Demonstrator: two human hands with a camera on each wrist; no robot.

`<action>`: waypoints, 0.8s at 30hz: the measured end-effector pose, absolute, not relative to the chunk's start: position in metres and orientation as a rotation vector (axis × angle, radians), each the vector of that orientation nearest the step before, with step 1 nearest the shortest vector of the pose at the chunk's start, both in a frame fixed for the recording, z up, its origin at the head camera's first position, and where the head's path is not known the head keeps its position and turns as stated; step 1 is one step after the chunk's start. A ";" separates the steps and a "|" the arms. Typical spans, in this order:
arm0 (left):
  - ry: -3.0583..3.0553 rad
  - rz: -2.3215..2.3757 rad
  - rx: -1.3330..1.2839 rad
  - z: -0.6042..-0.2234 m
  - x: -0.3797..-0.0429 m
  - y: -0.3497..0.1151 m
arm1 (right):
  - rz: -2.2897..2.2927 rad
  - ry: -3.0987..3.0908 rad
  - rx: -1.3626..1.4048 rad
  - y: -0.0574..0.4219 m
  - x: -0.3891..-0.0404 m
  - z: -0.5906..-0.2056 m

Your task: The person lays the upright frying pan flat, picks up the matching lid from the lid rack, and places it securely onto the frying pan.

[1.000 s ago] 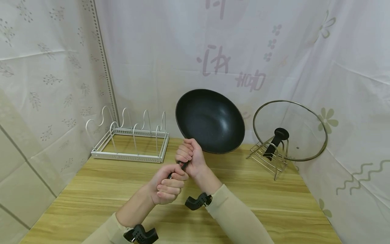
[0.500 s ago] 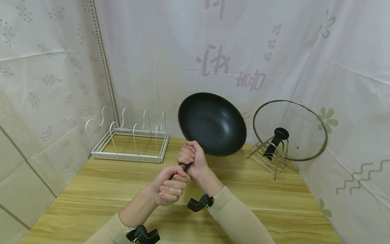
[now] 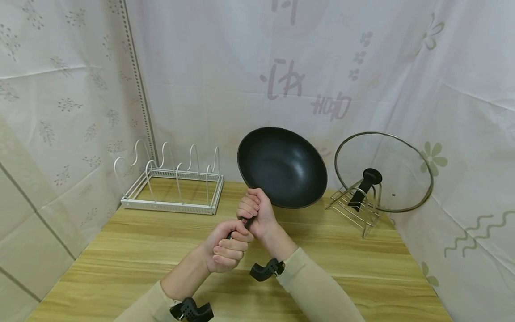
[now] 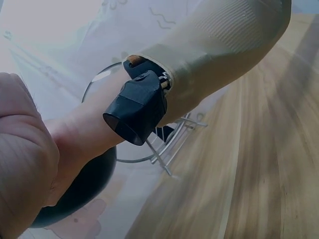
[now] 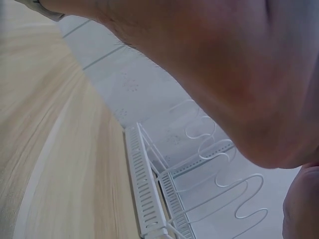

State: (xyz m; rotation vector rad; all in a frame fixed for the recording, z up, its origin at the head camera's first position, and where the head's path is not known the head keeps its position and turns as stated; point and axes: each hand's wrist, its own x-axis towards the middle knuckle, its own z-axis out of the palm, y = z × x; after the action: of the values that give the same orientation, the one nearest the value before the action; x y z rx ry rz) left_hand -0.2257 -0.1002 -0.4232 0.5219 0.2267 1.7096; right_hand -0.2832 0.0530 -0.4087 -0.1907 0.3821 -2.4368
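Observation:
A black wok [image 3: 283, 165] is held up in front of the back curtain, tilted so its dark inside faces me. Both hands grip its black handle [image 3: 246, 222], of which only short bits show between and beside the fingers. My right hand [image 3: 257, 212] is the upper one, close below the wok's rim. Lower down, the left hand [image 3: 227, 246] has its fingers wrapped around the handle. In the left wrist view, the right forearm crosses in front and part of the wok [image 4: 82, 189] shows behind it.
On the left of the wooden table [image 3: 330, 273] stands a white wire pan rack [image 3: 170, 207], also in the right wrist view. To the right, a small metal wire stand [image 3: 364, 219] bears a glass lid [image 3: 396, 179] with a black handle. Printed curtains [image 3: 181, 103] enclose the back and sides.
The wok and both hands have shifted a little down and to the right. The grip of both hands on the handle is unchanged, and the rack and lid stay put.

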 end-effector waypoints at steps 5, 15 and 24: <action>0.197 1.709 0.524 -0.427 -0.226 -0.098 | -2.443 0.396 -0.158 0.054 -0.282 -0.409; 0.117 1.708 0.552 -0.433 -0.226 -0.092 | -2.456 0.498 -0.103 0.057 -0.281 -0.410; 0.041 1.701 0.580 -0.440 -0.226 -0.085 | -2.461 0.572 -0.019 0.058 -0.280 -0.413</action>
State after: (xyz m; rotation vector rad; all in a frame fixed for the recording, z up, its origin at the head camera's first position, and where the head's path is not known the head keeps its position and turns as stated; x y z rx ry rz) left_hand -0.2264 -0.0854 -0.4403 0.5804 0.0407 1.7011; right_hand -0.2801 0.0585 -0.4126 -0.0189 0.5723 -2.4611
